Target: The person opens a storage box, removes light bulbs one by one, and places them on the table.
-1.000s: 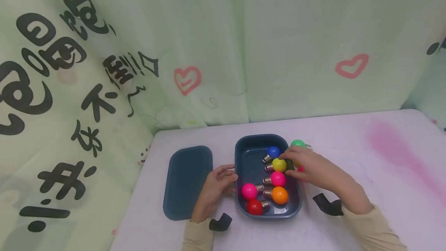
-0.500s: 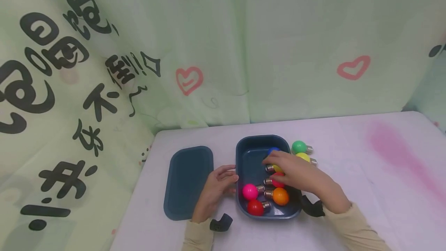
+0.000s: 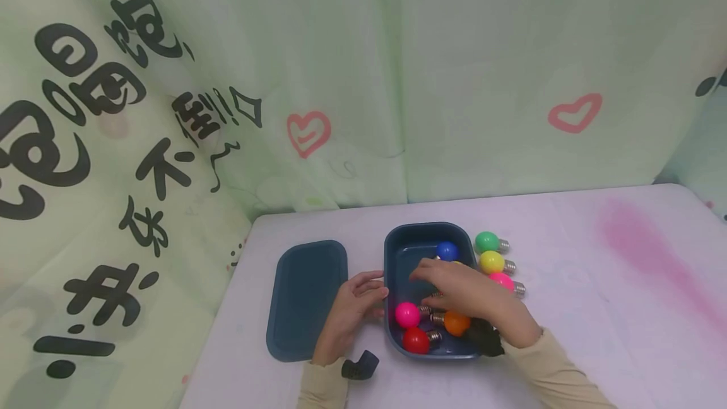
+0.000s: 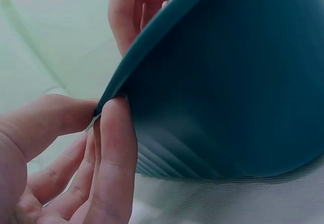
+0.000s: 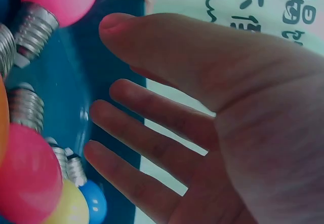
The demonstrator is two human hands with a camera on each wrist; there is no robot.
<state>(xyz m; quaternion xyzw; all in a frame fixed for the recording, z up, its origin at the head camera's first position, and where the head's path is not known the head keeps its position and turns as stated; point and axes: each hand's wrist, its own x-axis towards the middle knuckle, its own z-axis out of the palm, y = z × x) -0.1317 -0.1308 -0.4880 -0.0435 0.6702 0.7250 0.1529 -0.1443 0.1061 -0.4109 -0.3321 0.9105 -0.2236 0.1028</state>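
Hovering wide and empty over lower-centre bulbs (image 3: 407, 315), the right hand (image 3: 471, 292) is seemingly selecting one, needing a pinch next; the left hand (image 3: 354, 300) is pinching the tray (image 3: 401, 264).

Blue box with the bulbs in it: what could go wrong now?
The right hand is low over the box, so it might bump the orange bulb into others. The left hand pinches the rim; a tug could perhaps tip or slide the box. The pink bulb on the table looks close to the right arm and may roll if brushed.
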